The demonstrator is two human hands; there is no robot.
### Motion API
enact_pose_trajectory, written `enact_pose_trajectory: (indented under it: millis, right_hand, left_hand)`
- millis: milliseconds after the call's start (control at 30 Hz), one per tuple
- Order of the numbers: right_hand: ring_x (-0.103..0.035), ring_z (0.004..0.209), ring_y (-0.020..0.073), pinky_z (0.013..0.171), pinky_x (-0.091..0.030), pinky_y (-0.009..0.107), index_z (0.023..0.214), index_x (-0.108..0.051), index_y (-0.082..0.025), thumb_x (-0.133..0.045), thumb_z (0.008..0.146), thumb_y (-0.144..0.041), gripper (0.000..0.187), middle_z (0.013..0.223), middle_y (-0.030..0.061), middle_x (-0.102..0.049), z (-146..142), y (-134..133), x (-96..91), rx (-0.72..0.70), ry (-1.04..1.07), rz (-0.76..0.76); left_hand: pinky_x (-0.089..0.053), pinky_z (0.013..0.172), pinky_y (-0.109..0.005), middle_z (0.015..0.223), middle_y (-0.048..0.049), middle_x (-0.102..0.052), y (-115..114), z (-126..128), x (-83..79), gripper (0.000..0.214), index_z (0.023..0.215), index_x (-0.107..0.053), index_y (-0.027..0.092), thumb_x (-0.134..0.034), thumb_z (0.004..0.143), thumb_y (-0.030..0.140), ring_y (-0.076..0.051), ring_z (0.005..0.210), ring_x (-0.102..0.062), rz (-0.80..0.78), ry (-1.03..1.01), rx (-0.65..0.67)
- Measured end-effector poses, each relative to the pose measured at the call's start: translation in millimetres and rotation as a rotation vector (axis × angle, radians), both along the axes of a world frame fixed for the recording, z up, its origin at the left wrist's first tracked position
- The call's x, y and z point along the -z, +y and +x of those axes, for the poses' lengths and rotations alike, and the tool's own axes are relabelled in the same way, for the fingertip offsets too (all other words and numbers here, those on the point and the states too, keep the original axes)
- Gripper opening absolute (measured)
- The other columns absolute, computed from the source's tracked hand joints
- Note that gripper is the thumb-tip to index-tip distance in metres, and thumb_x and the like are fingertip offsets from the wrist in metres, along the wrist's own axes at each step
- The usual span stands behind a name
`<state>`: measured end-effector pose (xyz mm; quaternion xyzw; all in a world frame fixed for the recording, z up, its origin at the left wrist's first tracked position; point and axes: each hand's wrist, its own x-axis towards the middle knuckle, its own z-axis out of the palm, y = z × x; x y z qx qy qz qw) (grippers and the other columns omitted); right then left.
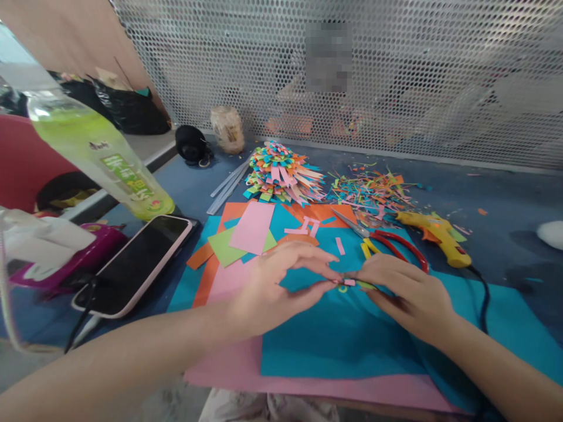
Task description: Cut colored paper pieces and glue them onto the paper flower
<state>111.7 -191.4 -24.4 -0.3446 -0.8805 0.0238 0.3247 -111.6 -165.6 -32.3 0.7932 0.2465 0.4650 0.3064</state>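
Observation:
Over the blue paper sheet (343, 346), my two hands meet at a small pink paper strip (349, 282). My left hand (281, 278) pinches its left end between thumb and fingertips, the other fingers curved above. From the right, my right hand (404, 287) closes on the same spot, with a thin yellowish-green piece showing under its fingers; its exact kind is hidden. Just behind lie red-and-yellow-handled scissors (382, 237), partly covered by my right hand. Short pink paper strips (303, 225) rest on the blue paper beyond my left hand.
A yellow glue gun (435, 234) lies at right, its cord trailing forward. Behind are a fringed multicolour paper cone (281, 173), paper scraps (369, 190) and clear glue sticks (229, 184). A phone (136, 264) and drink bottle (105, 152) occupy the left. Metal mesh (246, 53) borders the back.

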Motion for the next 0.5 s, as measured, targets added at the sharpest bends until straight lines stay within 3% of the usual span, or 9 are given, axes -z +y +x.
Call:
enact_pose_trajectory:
  millis: [500]
  right_hand:
    - [-0.063, 0.077, 0.0177, 0.068, -0.052, 0.029, 0.098, -0.058, -0.026, -0.049, 0.085, -0.015, 0.018, 0.081, 0.0021, -0.067, -0.2, -0.1, 0.8, 0.047, -0.002, -0.049]
  left_hand:
    - [-0.046, 0.092, -0.035, 0.094, -0.0047, -0.067, 0.9, 0.9, -0.7, 0.038, 0.112, -0.047, 0.018, -0.063, 0.077, 0.015, -0.016, 0.096, -0.063, -0.173, -0.021, 0.058]
